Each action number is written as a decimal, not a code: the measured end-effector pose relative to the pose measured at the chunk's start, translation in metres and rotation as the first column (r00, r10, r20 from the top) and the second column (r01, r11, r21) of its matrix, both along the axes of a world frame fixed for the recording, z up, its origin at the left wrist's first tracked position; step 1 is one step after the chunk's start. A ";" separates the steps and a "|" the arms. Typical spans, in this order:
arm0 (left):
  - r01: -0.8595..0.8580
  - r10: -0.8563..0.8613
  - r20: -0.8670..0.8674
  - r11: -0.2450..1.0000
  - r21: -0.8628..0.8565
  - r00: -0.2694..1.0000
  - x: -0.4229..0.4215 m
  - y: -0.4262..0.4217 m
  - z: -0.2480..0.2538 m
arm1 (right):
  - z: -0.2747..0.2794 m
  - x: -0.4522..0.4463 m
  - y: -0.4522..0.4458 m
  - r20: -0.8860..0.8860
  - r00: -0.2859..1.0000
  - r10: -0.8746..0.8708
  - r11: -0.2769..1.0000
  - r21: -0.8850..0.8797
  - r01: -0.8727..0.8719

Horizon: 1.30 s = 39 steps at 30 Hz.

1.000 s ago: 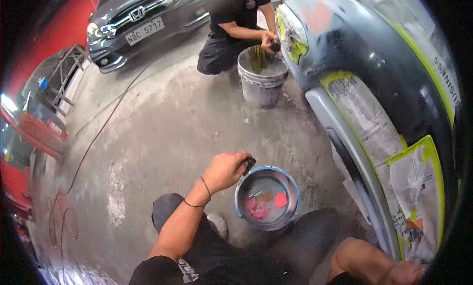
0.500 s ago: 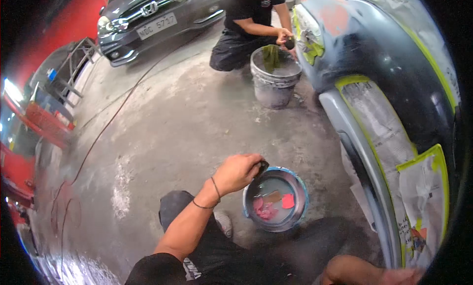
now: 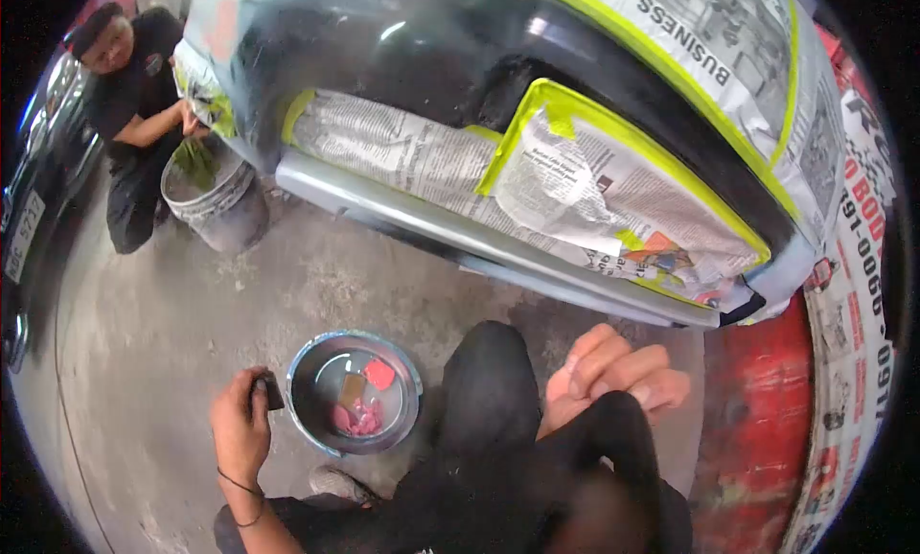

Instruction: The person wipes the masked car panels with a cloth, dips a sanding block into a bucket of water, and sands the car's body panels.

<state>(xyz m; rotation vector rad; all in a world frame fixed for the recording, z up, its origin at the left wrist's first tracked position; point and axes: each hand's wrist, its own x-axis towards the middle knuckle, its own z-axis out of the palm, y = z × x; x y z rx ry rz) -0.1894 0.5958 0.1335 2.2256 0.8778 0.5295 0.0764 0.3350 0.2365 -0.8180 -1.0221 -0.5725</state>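
My left hand [image 3: 241,420] pinches a small dark flat piece [image 3: 272,391] between thumb and fingers, just left of a blue-rimmed basin [image 3: 410,415]. In the basin's water lie a bright pink-red pad [image 3: 379,374], a brown block [image 3: 353,389] and a crumpled pink piece [image 3: 364,418]. My right hand [image 3: 618,372] is raised over my right knee, below the car bumper, its fingers curled in loosely. Nothing shows between those fingers, and it touches neither basin nor bumper.
A car bumper [image 3: 383,65] masked with newspaper [image 3: 402,151] and lime tape spans the top. Another person [image 3: 144,84] crouches at upper left, holding a green cloth [image 3: 195,161] over a grey bucket [image 3: 225,214]. A red surface and printed banner [image 3: 843,362] stand right.
The view has swung right, so the bumper now fills the top. My right hand has come up from the lower edge with fingers curled. My left hand still holds the dark piece.
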 end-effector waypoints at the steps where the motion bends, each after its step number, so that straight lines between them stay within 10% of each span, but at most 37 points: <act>1: 0.009 -0.009 0.008 1.000 0.008 1.000 0.002 0.000 -0.002 | -0.002 0.000 -0.002 0.019 0.999 0.050 0.998 -0.023 -0.050; 10: -0.017 0.018 -0.015 0.998 0.056 1.000 0.011 0.008 -0.009 | 0.000 0.010 0.011 0.096 0.990 0.105 0.994 -0.010 -0.105; 13: -0.175 0.182 -0.039 0.975 0.135 0.983 0.003 0.011 -0.021 | -0.006 0.014 0.016 0.120 0.925 0.361 0.932 -0.017 -0.362; 21: -0.389 0.380 0.089 0.915 0.107 0.920 -0.009 0.034 -0.066 | -0.100 0.026 0.083 -0.301 0.882 0.362 0.567 -0.681 -0.464; 23: -0.392 0.389 0.051 0.919 0.052 0.920 -0.005 0.038 -0.071 | -0.148 0.023 0.104 -0.356 0.916 0.186 0.313 -0.862 -0.399; 26: -0.329 0.459 0.163 0.802 -0.499 0.873 0.007 0.047 -0.076 | -0.243 0.027 0.127 -0.155 0.969 0.193 0.276 -0.939 -0.205; 30: -0.272 0.561 0.384 0.760 -0.590 0.734 0.039 0.069 -0.041 | -0.318 0.011 0.135 -0.071 0.993 0.093 0.188 -0.978 -0.088; 35: -0.401 0.260 0.674 0.914 0.059 0.691 0.125 0.128 0.111 | -0.304 0.004 0.131 -0.140 0.989 0.047 0.101 -0.984 -0.144; 39: -0.635 -0.006 0.827 0.638 0.436 0.562 0.216 0.156 0.211 | -0.303 0.004 0.129 -0.115 0.993 0.036 0.117 -0.986 -0.118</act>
